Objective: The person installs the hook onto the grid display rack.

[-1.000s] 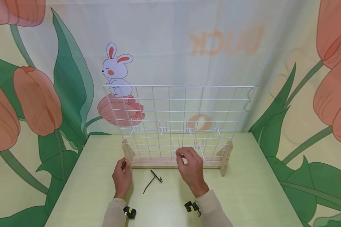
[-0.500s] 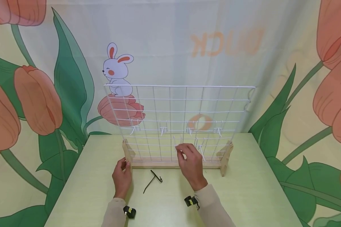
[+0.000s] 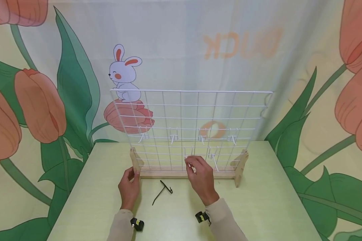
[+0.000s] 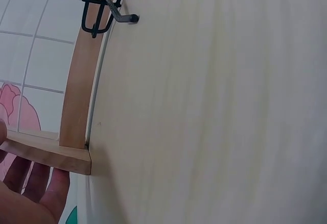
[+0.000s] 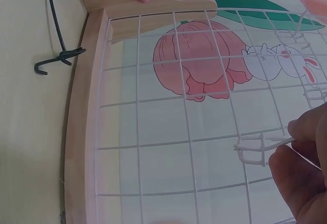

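Observation:
A white wire grid (image 3: 181, 91) stands upright in a wooden base (image 3: 166, 174) on the table. My left hand (image 3: 129, 189) holds the base's left wooden end piece (image 4: 56, 155), the fingers behind it in the left wrist view. Between thumb and fingertips my right hand (image 3: 202, 179) pinches the stem of a white wire hook (image 5: 255, 150). The hook's back loop overlaps the grid wires low near the middle; part of its stem is hidden by the fingers. To its right a longer white hook (image 3: 214, 161) hangs on the grid.
Several short white hooks hang in a row higher up, one of them a hook (image 3: 172, 138) left of centre. On the table before the base lies a black hook (image 3: 164, 188). Behind the grid is a printed curtain (image 3: 181, 43).
My right hand rose slightly with the white hook, then came down a little, still pinching it against the grid. The left hand keeps its hold on the end piece.

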{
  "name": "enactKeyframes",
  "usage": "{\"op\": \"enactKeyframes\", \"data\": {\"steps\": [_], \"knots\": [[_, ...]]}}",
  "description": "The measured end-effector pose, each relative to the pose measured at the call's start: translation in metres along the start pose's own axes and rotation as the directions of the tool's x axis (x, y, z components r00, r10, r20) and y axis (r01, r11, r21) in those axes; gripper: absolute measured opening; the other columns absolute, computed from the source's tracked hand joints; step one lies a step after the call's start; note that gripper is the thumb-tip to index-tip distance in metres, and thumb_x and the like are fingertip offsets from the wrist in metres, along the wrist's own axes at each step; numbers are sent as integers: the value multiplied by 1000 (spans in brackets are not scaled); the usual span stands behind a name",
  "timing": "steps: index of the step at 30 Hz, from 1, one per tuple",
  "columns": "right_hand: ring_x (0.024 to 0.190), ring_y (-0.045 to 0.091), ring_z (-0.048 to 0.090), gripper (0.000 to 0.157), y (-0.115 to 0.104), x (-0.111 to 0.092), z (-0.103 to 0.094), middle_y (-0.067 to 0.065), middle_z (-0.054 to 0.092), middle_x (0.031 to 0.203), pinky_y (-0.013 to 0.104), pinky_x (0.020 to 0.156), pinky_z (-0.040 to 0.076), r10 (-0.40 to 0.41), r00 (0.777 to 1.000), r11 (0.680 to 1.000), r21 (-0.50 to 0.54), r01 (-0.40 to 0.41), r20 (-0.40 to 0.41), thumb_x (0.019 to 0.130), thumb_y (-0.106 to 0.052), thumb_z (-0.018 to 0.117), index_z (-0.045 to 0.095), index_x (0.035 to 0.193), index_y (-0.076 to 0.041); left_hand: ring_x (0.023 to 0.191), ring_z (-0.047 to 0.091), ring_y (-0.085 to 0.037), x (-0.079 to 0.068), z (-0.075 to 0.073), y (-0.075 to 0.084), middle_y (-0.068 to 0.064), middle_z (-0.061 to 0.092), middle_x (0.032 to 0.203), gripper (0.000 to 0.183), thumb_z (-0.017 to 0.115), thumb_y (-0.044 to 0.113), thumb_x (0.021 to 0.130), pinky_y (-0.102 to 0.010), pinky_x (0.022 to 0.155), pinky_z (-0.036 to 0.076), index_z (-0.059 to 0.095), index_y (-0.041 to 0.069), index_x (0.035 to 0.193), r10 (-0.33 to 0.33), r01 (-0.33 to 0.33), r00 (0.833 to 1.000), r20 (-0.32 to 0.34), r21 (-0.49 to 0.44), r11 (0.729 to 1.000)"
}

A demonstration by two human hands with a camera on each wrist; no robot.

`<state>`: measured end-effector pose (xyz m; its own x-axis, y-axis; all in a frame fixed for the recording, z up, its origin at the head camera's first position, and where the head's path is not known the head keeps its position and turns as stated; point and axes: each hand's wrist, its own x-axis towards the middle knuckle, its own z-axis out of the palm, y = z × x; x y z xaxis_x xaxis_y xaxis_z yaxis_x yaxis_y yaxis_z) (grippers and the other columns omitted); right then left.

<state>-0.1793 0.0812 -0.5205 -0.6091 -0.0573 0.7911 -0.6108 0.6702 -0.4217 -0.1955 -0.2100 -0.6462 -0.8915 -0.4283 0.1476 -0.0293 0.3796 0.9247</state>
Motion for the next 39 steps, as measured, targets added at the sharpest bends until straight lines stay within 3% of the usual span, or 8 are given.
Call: {"op": "enactKeyframes", "data": {"steps": [12,21,26,39], "knots": [[91,23,79,16,4,-14,1,12,80,107,29,71,64,-21,1000,1000,-4,21,-3,84,3,85,79,97,-2,122,70,-39,0,1,2,-18,70,135,36,64,29,107,-56,98,58,63,11,138,10,-10,1000,-11,14,1000],[96,22,79,23,7,-30,0,9,80,116,30,71,64,29,999,1000,-14,-28,24,87,-4,83,80,109,-4,122,70,-38,-1,2,0,-18,70,135,37,63,30,108,-57,97,58,63,11,140,14,-13,1000,-9,17,1000],[88,23,79,29,7,-38,-1,9,80,112,35,68,64,59,998,998,-4,-58,27,87,-5,83,77,115,-5,122,70,-39,-1,2,0,-19,70,135,38,62,31,109,-57,97,58,62,10,141,23,-23,1000,-8,28,999],[91,21,78,27,12,-63,13,7,79,103,31,68,64,159,984,985,49,-163,84,86,-5,84,76,112,-6,121,70,-39,1,3,-1,-19,70,133,37,62,29,109,-57,97,58,63,10,140,16,-16,1000,-4,29,999]]}}
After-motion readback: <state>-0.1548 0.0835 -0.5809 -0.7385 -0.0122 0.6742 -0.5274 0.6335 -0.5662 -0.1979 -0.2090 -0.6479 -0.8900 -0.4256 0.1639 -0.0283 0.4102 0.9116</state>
